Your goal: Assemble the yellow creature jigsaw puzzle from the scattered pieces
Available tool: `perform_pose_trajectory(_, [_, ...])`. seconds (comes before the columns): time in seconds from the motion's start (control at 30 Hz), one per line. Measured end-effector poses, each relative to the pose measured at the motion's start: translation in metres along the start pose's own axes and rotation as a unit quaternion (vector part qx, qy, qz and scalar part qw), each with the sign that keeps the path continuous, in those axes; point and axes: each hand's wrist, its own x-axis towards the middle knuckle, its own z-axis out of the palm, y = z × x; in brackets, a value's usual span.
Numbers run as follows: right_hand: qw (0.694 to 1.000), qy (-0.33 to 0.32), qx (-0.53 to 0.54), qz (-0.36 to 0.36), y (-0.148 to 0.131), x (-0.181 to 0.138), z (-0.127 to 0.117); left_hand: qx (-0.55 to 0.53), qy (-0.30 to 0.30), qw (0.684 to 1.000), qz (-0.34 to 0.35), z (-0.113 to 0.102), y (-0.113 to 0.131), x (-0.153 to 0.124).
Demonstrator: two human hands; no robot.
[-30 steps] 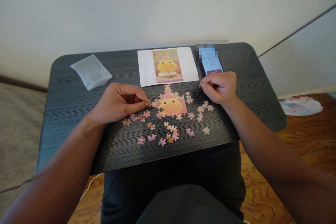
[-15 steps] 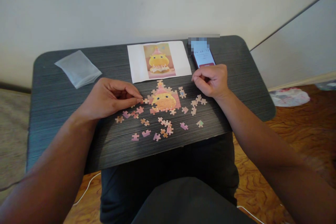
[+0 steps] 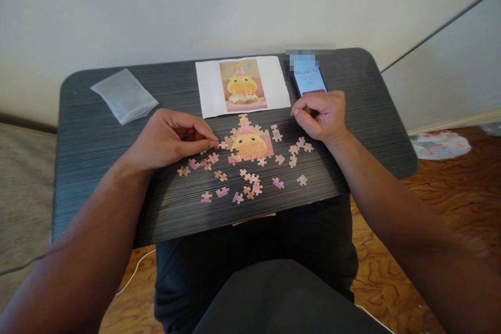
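My left hand (image 3: 178,138) is closed in a pinch on a small jigsaw piece (image 3: 222,145) at the left side of the partly joined puzzle (image 3: 250,145). That puzzle shows a yellow animal face under a pink party hat. My right hand (image 3: 321,115) rests on the table in a loose fist, just below the phone, and nothing shows in its fingers. Several loose puzzle pieces (image 3: 221,175) lie left of and below the joined part. Others, such as a greenish piece (image 3: 301,180), lie to its right. Part of the left group is hidden by my left hand.
A printed sheet (image 3: 207,88) with the full picture lies behind the puzzle. A phone (image 3: 311,81) with a timer on screen is at its right. A clear plastic sleeve (image 3: 124,98) lies at the back left of the dark table (image 3: 90,167), which stands against the wall.
My view has shifted slightly, so everything sits a little further right and higher. My left hand stays at the puzzle's left side with its piece; my right fist stays by the phone.
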Motion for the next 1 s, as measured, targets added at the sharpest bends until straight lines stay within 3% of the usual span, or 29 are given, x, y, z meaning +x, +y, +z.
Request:
perform_pose_trajectory(0.27, [0.999, -0.008, -0.027, 0.043, 0.0003, -0.0018, -0.0004, -0.002, -0.010, 1.000, 0.007, 0.0009, 0.0031, 0.0009])
perform_pose_trajectory(0.73, [1.000, 0.006, -0.013, 0.002, -0.0009, 0.0005, -0.0006, 0.000, -0.034, 0.999, -0.009, -0.0018, 0.0026, -0.0003])
perform_pose_trajectory(1.0, [1.000, 0.003, -0.011, 0.017, 0.0000, -0.0006, -0.0002, 0.026, -0.048, 0.998, -0.012, -0.0036, 0.0014, -0.0002])
